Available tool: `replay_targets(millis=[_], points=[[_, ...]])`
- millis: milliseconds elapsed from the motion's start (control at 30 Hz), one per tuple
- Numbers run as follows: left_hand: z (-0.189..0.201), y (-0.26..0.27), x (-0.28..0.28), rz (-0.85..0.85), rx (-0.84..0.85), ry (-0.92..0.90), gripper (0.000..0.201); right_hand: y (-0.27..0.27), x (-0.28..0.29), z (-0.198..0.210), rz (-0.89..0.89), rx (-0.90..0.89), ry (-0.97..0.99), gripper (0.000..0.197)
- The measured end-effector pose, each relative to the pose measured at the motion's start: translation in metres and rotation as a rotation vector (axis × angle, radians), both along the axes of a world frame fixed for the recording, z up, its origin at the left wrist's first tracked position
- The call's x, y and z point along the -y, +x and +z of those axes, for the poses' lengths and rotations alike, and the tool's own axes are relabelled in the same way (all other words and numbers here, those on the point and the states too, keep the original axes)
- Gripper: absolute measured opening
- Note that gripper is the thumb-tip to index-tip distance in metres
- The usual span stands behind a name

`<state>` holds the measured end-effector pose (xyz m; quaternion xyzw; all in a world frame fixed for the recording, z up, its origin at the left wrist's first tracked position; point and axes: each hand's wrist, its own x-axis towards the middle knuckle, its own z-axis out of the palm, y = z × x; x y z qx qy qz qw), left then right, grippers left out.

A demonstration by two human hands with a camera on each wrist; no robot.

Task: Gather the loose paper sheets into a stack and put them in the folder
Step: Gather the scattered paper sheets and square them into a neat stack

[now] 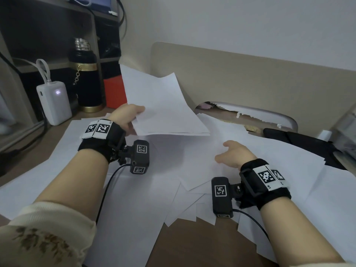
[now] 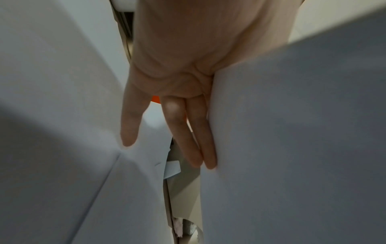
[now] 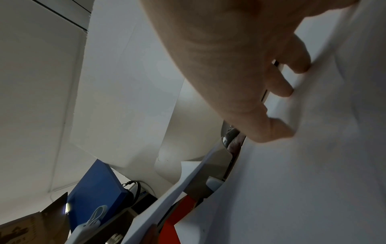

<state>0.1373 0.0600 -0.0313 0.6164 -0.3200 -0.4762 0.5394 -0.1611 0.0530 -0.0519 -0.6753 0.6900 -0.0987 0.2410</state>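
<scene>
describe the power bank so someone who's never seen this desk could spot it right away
Start at the dark shelf unit at the desk's far left. In front of it stands a black flask with gold bands; the power bank stands upright just left of that. It is the only white rounded block there, with a small lit display and a looped white cable on top.

Loose white paper sheets [image 1: 134, 193] lie scattered and overlapping across the brown worktop [image 1: 194, 245], near to far. A thin white paper stack [image 1: 161, 105] is lifted far-left, tilted upward.
</scene>
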Motion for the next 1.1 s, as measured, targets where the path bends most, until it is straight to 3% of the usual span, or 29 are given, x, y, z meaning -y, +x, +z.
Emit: replay_targets(millis=[233, 433, 567, 700, 900, 967, 1100], points=[[-0.001, -0.008, 0.0, -0.042, 0.065, 0.024, 0.032, -0.004, 0.006, -0.006, -0.054, -0.06, -0.014, 0.058], [-0.011, -0.008, 0.001, -0.042, 0.098, 0.098, 0.034, -0.007, 0.008, -0.017, -0.088, -0.058, -0.015, 0.084], [-0.012, -0.006, 0.003, -0.043, 0.087, 0.102, 0.034, -0.007, 0.01, -0.019, -0.075, 0.048, 0.015, 0.073], [-0.005, -0.014, -0.003, -0.042, 0.068, 0.105, 0.033, -0.006, 0.009, -0.017, -0.099, -0.064, -0.01, 0.078], [-0.004, -0.019, -0.005, -0.061, 0.041, 0.072, 0.034, -0.009, 0.017, -0.023, -0.094, 0.121, -0.014, 0.083], [-0.004, -0.021, -0.005, -0.072, 0.021, 0.065, 0.031, -0.009, 0.016, -0.022, -0.076, 0.142, -0.003, 0.073], [-0.007, -0.022, -0.004, -0.095, 0.002, 0.046, 0.031, -0.006, 0.014, -0.02, -0.04, 0.215, -0.07, 0.031]])
